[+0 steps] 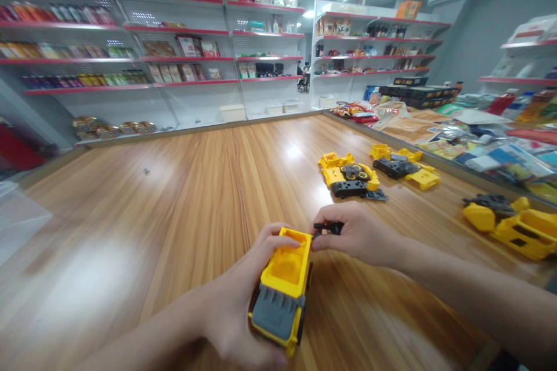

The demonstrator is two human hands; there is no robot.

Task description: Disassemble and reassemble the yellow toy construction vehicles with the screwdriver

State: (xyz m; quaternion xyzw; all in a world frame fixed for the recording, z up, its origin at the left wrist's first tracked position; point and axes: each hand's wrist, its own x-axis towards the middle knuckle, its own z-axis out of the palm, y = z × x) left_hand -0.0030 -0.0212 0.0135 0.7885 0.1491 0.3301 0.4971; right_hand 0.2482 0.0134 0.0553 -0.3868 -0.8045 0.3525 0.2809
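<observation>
Head camera, and I have a yellow toy dump truck (pixel 284 274) right in front of me, low and just right of centre over the wood-grain tabletop (pixel 187 208). Its yellow bed points away from me, the grey ribbed section (pixel 278 310) faces me, and black wheels (pixel 300 326) show along the right side.

My left hand (pixel 232 307) is wrapped around the truck's left side: fingers curled over the bed wall, a fingertip reaching inside, thumb down by the near end. Over on the right, my right hand (pixel 368 235) has thumb and forefinger pinching a small black piece (pixel 329 228), right beside the far right corner of the bed; whether it touches the truck, I can't tell from here. Its other fingers fold in behind.

Beyond that hand I see a cluster of yellow and black toy parts (pixel 343 171), a second pile of toy parts (pixel 404 168) to its right, and a yellow toy vehicle body (pixel 528 235) nearer the right edge. A tiny grey bit (pixel 146 171) lies far left, a transparent plastic container (pixel 20 223) at the left edge. Packaged goods (pixel 413 127) heap up past the table's right border, and red-edged store shelves (pixel 195 82) stand behind.
</observation>
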